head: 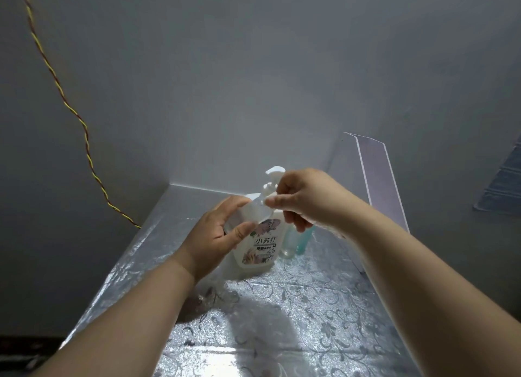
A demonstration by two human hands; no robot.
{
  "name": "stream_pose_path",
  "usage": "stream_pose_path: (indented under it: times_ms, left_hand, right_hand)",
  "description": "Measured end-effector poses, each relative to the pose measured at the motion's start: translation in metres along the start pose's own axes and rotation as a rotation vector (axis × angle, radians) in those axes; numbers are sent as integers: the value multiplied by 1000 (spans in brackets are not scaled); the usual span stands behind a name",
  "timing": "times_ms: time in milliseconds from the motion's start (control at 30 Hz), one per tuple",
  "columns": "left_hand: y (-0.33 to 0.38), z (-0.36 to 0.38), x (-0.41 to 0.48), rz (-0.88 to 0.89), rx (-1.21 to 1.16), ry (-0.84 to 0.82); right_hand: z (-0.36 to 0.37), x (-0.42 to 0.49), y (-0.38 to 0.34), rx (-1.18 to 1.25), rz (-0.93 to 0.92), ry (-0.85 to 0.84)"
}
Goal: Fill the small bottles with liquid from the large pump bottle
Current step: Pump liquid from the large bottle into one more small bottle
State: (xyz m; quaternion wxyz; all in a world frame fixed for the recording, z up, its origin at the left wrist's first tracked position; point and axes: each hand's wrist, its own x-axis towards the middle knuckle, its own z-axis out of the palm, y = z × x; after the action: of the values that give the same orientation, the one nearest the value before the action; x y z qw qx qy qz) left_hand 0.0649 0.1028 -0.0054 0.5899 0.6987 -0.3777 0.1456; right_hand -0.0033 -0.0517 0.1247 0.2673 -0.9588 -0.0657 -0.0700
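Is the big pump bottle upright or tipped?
Upright: the pump bottle stands base-down on the table, pump head up; left hand steadies it.

Head camera, looking forward and down, close over table (282,320)

I read "小苏打" on the pump bottle's (258,252) label; the smaller print beneath it was illegible.

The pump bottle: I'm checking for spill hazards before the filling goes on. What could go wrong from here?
1. The left hand holds a small clear bottle tilted at the spout; if its mouth is off, liquid may run onto the foil-covered table.
2. Two small bottles stand right beside the pump bottle, under the right hand; a nudge could topple them.
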Motion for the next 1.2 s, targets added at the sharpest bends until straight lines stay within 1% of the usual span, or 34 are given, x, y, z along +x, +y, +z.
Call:
stream_pose_path:
  times_ms: [133, 233, 333, 400, 467, 533, 600, 700, 800, 900, 967, 1067, 1200]
  left_hand:
    - [0, 0, 1, 16, 44, 64]
    - [0, 2, 2, 83, 143, 86]
    - [-5, 5, 3, 129, 215, 110]
    - [-8, 3, 3, 138, 240, 116]
    - [-9, 2, 3, 137, 236, 100]
    - [-9, 3, 3, 116, 202, 71]
    - [-8, 4, 2, 83, 134, 54]
    - [-10, 2, 0, 66, 98, 73]
    - [-12, 1, 0, 23, 127, 90]
    - [-11, 5, 1, -23, 243, 94]
    - [-10, 7, 1, -47, 285, 103]
    - [-11, 7, 1, -78, 313, 121]
    - [-13, 8, 1, -118, 331, 132]
  right_hand:
    - [8, 2, 3, 90, -32, 89]
    - [15, 8, 9, 218, 31, 179]
    - [19, 12, 11, 284, 93, 239]
    - [20, 12, 11, 337, 122, 242]
    - [19, 9, 12, 393, 150, 209]
    - [16, 5, 13, 449, 173, 163]
    - [9, 2, 14, 476, 185, 164]
    - [-8, -2, 21, 384, 198, 225]
    - [-22, -5, 33, 110, 213, 222]
    - [-24, -6, 50, -200, 252, 196]
    - [-18, -6, 62, -312, 274, 162]
    - [-7, -5, 80, -365, 283, 140]
    - [5, 1, 95, -321, 289, 139]
